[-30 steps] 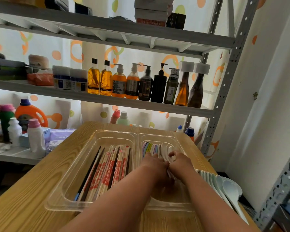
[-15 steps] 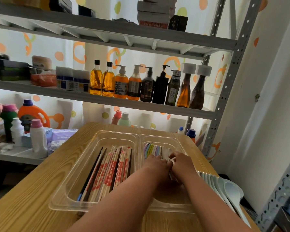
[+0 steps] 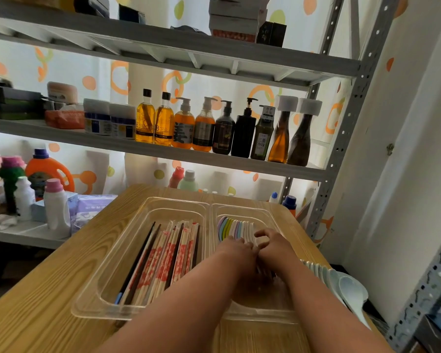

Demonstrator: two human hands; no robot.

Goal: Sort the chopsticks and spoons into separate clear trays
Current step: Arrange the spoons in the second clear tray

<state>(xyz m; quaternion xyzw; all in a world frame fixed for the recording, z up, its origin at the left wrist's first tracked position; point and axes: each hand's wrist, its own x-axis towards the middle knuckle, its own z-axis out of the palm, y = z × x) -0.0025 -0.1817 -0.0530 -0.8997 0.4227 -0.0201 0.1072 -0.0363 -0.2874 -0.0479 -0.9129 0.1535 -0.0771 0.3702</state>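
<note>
- Inside right tray [image 3: 288, 226], left hand [image 3: 236, 250] and right hand [image 3: 272, 247] touch, both curled round spoons [image 3: 229, 226]; open tray floor shows beneath the wrists.
- Left tray [image 3: 143, 220] abuts it, chopsticks [image 3: 163, 258] lying lengthwise.
- Hands sit where they did a second ago.
- Trays are clear rigid plastic; spoons pastel, glossy, nested; table [image 3: 49, 289] wood-grained; spare spoons [image 3: 346, 284], possibly ceramic, line its right edge.

Two trays sit side by side on the counter [image 3: 49, 301]. The left tray [image 3: 87, 308] has chopsticks [image 3: 160, 258] in it, lying front to back. The right tray [image 3: 286, 220] has spoons [image 3: 233, 228] at its far end. The left hand [image 3: 236, 250] and right hand [image 3: 272, 244] are in it too (side by side, just before the spoons). On the counter right of it lie more spoons [image 3: 341, 281]. Behind, bottles [image 3: 214, 126] stand on a shelf [image 3: 214, 159].
</note>
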